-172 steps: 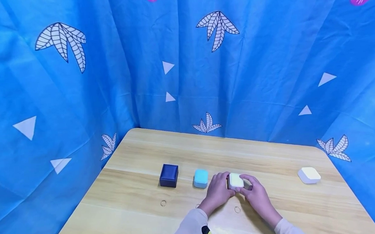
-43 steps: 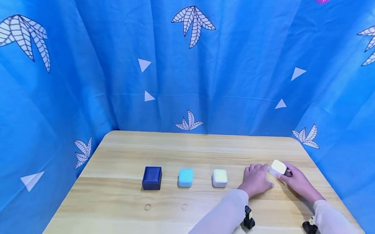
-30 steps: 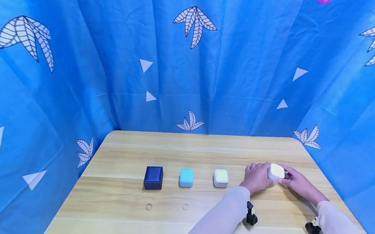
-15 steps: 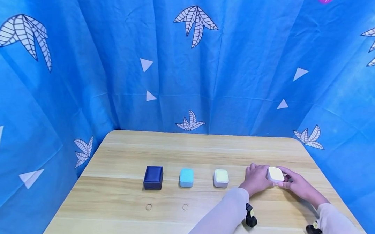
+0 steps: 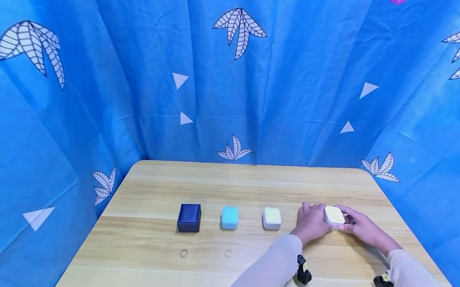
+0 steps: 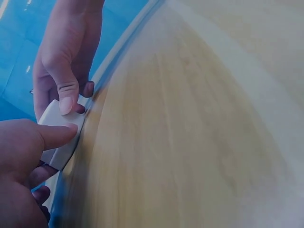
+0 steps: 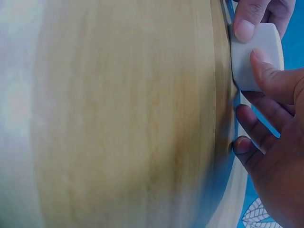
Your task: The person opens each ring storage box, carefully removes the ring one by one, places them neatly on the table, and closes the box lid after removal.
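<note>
Both hands hold a small white ring box (image 5: 334, 214) with a cream top at the right of the table. My left hand (image 5: 310, 223) grips its left side, and my right hand (image 5: 366, 229) its right side. In the left wrist view both thumbs press the near face of the ring box (image 6: 65, 148). The right wrist view shows the thumbs on the same face of the ring box (image 7: 260, 45), which looks closed. Whether anything is inside is hidden.
A navy box (image 5: 189, 217), a light blue box (image 5: 230, 217) and another white box (image 5: 272, 218) stand in a row to the left. Two thin rings (image 5: 183, 253) lie in front of the navy and light blue boxes. A blue curtain (image 5: 228, 96) surrounds the wooden table (image 5: 150, 271).
Earlier both hands were at the middle white box; they moved right to this one, and the ring before the middle box is gone from there. Lately hands and box shifted slightly left.
</note>
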A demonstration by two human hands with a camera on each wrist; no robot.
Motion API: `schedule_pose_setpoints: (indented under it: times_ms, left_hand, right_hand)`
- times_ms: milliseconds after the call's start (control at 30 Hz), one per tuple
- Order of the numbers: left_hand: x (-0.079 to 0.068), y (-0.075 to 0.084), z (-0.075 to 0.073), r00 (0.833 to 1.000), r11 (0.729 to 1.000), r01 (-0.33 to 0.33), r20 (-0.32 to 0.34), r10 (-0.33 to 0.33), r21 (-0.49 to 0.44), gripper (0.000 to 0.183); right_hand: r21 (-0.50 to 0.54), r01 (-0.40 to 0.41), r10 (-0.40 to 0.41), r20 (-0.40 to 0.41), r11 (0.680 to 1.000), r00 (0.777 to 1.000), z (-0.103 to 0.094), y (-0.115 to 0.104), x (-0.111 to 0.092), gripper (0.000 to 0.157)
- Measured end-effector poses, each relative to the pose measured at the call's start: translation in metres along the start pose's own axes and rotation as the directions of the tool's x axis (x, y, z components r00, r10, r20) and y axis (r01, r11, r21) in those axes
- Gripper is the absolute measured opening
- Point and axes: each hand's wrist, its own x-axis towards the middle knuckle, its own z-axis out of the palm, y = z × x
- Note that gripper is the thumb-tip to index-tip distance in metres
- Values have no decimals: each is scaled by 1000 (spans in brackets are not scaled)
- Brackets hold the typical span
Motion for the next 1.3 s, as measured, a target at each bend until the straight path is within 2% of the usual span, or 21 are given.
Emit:
schedule_pose_setpoints:
  times_ms: [200,533,800,1033,1300]
  left_hand:
    - [-6,-9,-4,1000,1000,11,1,-11,-25,56]
    - [-8,-20,-1,998,985,63,4,-63,-158,66]
    - [-13,-24,-4,999,981,50,-4,-52,-189,63]
    - [-17,-27,-8,996,962,84,10,-84,-260,61]
    - [-23,-35,-11,995,955,95,11,-95,-281,59]
  right_hand:
    - [19,5,-6,14,1000,1000,6,-4,2,65]
    - [42,2,-4,38,999,999,10,-9,3,66]
    - [40,-1,0,40,999,999,12,-10,3,67]
    - [48,-12,9,53,999,999,16,-13,4,67]
    - [70,6,-11,81,998,997,21,-19,5,65]
